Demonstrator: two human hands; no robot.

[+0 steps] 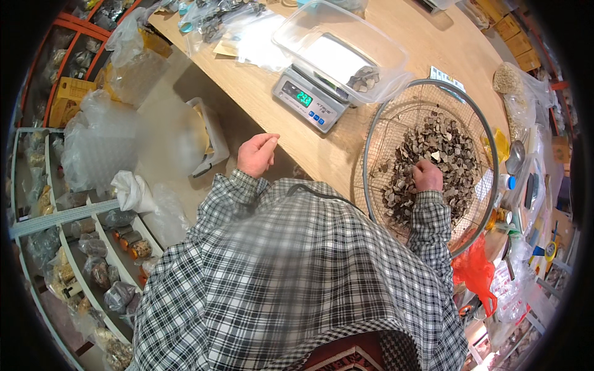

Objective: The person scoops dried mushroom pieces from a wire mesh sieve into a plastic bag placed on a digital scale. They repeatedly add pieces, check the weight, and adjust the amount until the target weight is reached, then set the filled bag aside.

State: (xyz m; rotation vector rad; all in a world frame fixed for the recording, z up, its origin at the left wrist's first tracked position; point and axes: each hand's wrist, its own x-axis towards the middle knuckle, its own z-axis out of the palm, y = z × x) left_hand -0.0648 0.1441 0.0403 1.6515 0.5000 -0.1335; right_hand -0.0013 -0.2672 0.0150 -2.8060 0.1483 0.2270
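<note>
A round wire-mesh basket [493, 153] holds a heap of dark, flat dried pieces [445, 139]. My right hand [428, 176] is down in the basket on those pieces, fingers curled; whether it grips any is hidden. Off the table's near edge, my left hand [258, 155] hovers with thumb and fingertips together, and nothing shows clearly between them. A grey digital scale [308, 99] with a lit green display stands left of the basket. On and behind it rests a clear plastic tub [390, 51], with a small pile of similar flat pieces [364, 79] in its near right corner.
Plastic bags [218, 28] lie at the wooden table's far left. A metal spoon [515, 157], a white bottle with a blue cap [506, 182] and a red plastic bag [478, 269] lie right of the basket. An open plastic bin [218, 139] stands left below the table; shelves with bagged goods line both sides.
</note>
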